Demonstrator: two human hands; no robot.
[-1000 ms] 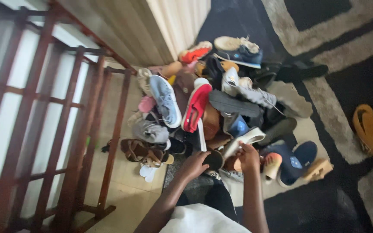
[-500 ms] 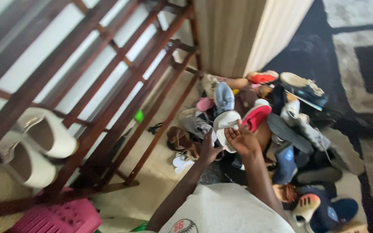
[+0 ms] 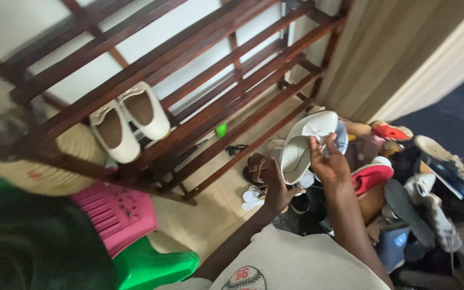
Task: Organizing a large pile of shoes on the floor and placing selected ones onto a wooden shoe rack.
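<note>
My right hand (image 3: 330,164) grips a white flat shoe (image 3: 303,145), lifted above the shoe pile (image 3: 404,182). My left hand (image 3: 276,188) hangs open just below it. I judge this the carrying step; the wooden rack (image 3: 200,80), already bearing a matching pair (image 3: 130,121), seems the place, needing a level set-down on the slats.

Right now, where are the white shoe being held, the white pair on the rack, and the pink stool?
held shoe (image 3: 301,147), head view, insole
white pair (image 3: 130,121), head view, between both shoes' openings
pink stool (image 3: 116,212), head view, slatted top
</note>
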